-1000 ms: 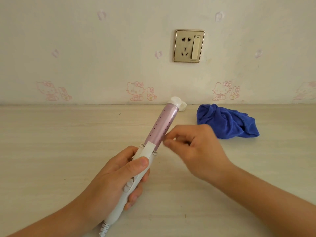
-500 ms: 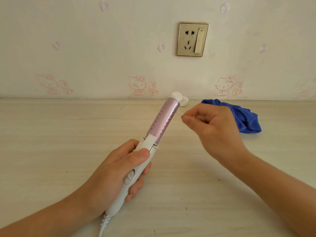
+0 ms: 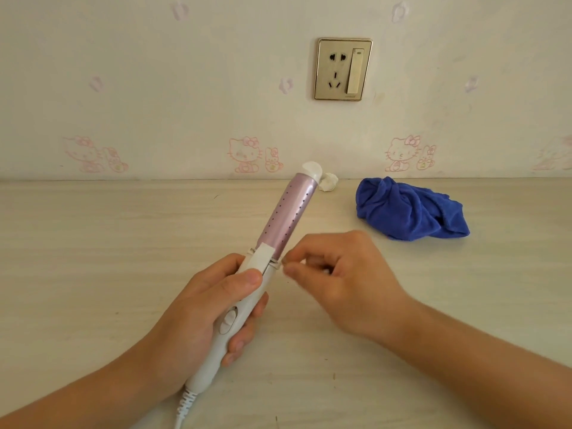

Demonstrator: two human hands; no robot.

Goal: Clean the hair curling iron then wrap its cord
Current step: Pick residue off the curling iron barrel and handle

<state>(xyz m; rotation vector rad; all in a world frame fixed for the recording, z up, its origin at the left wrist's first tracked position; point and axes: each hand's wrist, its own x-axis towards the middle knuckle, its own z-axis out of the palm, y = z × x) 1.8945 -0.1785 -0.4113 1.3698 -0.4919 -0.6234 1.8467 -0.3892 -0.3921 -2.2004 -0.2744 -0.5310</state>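
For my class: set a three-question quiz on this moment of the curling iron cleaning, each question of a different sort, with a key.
1. True or false: the blue cloth is in the right hand.
2. Which hand grips the white handle of the curling iron? A) left hand B) right hand C) both
3. Fill in: the right hand's pinched fingertips are at the ______ where the pink barrel meets the handle.

Key
1. False: the cloth lies bunched on the table, to the right, near the wall.
2. A
3. joint
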